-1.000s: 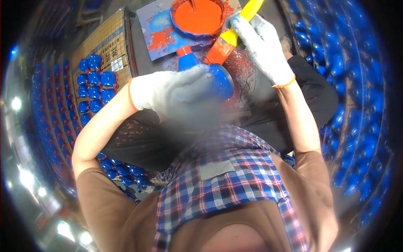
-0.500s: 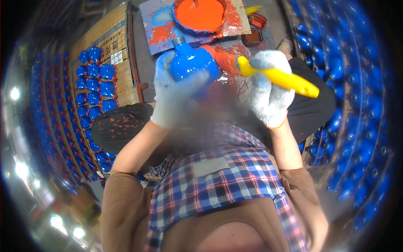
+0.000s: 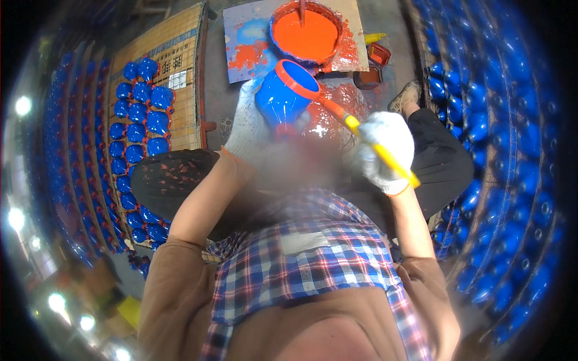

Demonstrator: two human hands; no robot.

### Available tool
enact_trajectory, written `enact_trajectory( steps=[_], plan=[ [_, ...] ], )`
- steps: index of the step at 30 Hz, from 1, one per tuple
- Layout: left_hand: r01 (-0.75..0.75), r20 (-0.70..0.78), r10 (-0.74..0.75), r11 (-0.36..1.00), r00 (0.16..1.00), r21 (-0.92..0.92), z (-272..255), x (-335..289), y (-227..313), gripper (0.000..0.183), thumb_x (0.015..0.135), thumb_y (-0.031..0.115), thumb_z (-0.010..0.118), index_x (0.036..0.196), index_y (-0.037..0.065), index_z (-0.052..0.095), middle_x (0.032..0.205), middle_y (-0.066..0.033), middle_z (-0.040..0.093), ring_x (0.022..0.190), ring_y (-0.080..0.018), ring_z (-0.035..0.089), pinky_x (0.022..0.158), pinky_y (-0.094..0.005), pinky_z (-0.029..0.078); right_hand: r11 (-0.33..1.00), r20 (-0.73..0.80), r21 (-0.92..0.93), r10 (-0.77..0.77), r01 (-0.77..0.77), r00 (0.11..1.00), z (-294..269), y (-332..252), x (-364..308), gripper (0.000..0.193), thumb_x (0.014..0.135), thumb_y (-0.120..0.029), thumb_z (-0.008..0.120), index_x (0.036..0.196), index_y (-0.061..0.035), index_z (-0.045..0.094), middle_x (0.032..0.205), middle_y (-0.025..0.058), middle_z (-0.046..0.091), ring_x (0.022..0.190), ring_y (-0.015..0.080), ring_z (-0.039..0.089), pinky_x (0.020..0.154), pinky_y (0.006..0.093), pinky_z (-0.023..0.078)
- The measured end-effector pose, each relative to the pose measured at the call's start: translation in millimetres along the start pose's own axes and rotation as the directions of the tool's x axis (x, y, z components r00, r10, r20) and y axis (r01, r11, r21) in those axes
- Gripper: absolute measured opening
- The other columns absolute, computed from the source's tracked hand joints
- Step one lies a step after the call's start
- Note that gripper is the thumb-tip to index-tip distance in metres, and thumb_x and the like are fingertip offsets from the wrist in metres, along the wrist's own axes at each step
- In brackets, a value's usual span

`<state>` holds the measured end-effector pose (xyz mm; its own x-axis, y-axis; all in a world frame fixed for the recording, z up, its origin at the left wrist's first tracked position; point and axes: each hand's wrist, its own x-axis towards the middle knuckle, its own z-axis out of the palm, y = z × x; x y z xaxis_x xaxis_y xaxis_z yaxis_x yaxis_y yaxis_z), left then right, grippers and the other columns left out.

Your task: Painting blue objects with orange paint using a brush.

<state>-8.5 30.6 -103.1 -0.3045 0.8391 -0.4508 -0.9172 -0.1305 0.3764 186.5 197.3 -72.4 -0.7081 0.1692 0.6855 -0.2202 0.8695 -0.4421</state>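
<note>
A glossy blue bulb-shaped piece [image 3: 278, 99] with a wide mouth and a wet orange band round its rim is tilted in my gloved left hand [image 3: 248, 123], whose fingers wrap its left side. Its mouth faces up and away to the right; its narrow end is lost in a blurred patch. My gloved right hand [image 3: 386, 147] closes on a yellow-handled paintbrush [image 3: 394, 161]. The brush's orange-soaked tip touches or nearly touches the right side of the orange rim.
Ahead, a bowl [image 3: 338, 53] of orange paint with a stick in it stands on a paint-stained board [image 3: 238, 37]. Small paint-smeared trays [image 3: 368, 78] lie beside it. Rows of blue pieces fill racks at left [image 3: 137, 113] and right [image 3: 478, 120].
The blue piece has turned, so its orange-rimmed mouth now faces up instead of its threaded neck. The brush has swung to slant down toward me, and my right hand has moved slightly lower.
</note>
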Motion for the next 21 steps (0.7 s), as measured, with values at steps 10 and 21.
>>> enact_trajectory(
  steps=[10,21],
  plan=[
    [-0.130,0.375,0.237,-0.667,0.896,0.734,45,-35,30,0.078,0.069,0.037,0.084,0.135,0.008,0.053,0.120,-0.0196,0.059,0.108,-0.0360,0.062,0.089,-0.0437,0.054,0.842,0.068,0.093,0.527,-0.531,0.847,21,71,83,0.041,0.099,-0.038,0.055,0.105,0.0009,0.067,0.091,0.0198,0.071,0.087,0.0359,0.068,0.077,0.0421,0.052],
    [-0.211,0.430,0.040,-0.828,0.902,0.520,45,-29,36,0.067,0.072,0.037,0.080,0.128,0.007,0.058,0.115,-0.0176,0.061,0.101,-0.0363,0.063,0.081,-0.0433,0.057,0.927,0.146,0.185,0.302,-0.325,0.942,33,38,64,0.023,0.101,-0.026,0.055,0.105,-0.0047,0.062,0.089,0.0138,0.067,0.083,0.0310,0.068,0.075,0.0397,0.053]
  ],
)
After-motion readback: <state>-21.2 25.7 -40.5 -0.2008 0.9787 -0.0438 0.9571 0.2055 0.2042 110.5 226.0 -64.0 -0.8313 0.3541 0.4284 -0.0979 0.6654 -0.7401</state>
